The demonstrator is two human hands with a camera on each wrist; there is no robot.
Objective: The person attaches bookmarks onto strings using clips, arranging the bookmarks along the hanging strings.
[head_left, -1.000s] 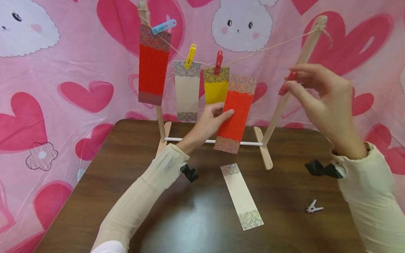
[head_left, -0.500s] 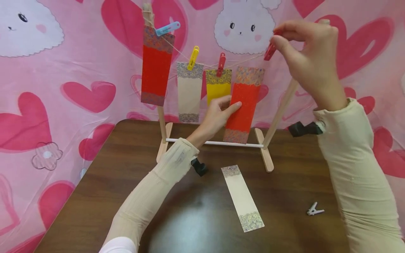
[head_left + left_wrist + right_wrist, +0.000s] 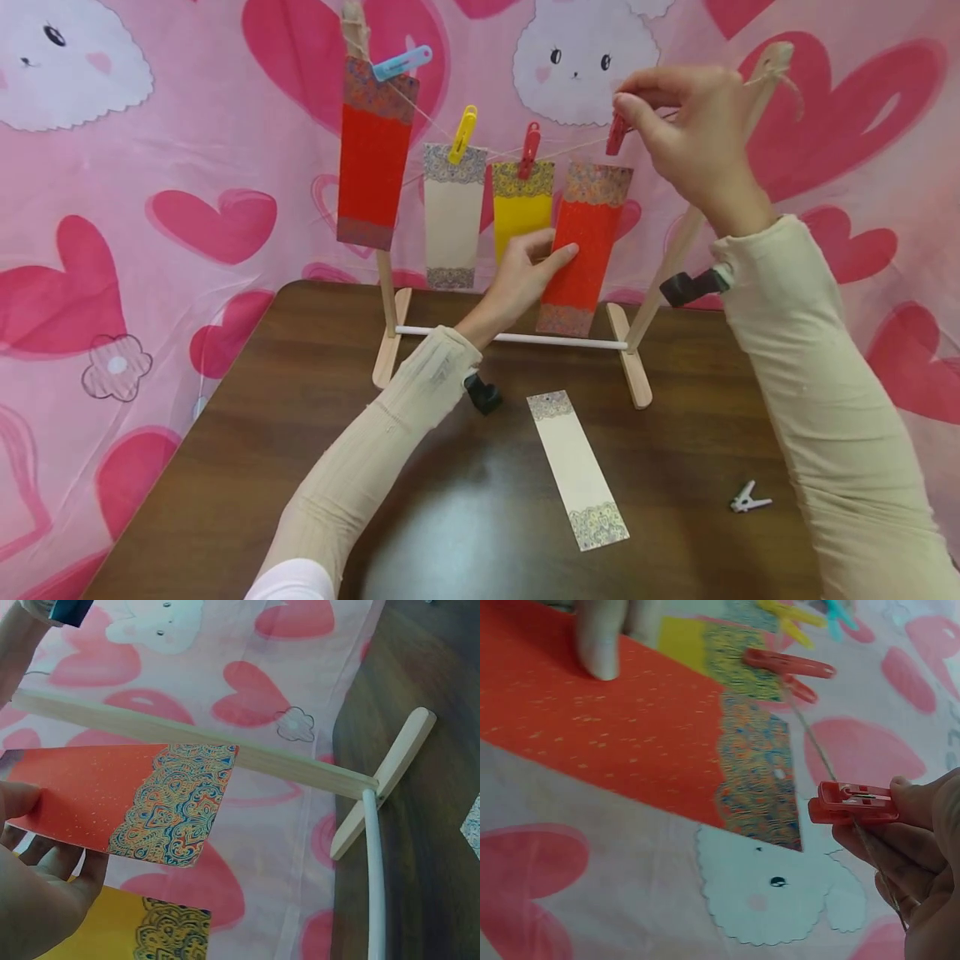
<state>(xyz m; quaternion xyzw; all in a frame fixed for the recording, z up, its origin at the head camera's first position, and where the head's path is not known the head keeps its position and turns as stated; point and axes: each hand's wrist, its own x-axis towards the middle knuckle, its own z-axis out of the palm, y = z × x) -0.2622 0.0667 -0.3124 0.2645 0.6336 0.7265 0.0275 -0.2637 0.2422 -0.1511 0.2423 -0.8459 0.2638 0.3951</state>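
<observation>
My left hand (image 3: 525, 275) pinches the left edge of a red bookmark-like card (image 3: 585, 242) with patterned ends, its thumb on the front face. The card stands nearly upright, slightly tilted, its top edge just below the string. Above it to the right, my right hand (image 3: 693, 133) pinches a red clothespin (image 3: 617, 133) by its handle end. In the right wrist view the clothespin (image 3: 851, 802) sits at the string (image 3: 817, 746), apart from the card's patterned end (image 3: 757, 772). Beside the card hangs a yellow card (image 3: 521, 204) under another red clothespin (image 3: 529, 150).
A yellow clothespin (image 3: 462, 135) holds a cream card (image 3: 453, 217); a blue one (image 3: 402, 63) holds another red card (image 3: 375, 158). The wooden stand (image 3: 633, 367) carries the string. On the table (image 3: 300, 433) lie a cream card (image 3: 576, 467) and a white clothespin (image 3: 748, 497).
My right hand has moved left and up, bringing the red clothespin from beside the right post to the string. My left hand has raised the red card and shifted it slightly right.
</observation>
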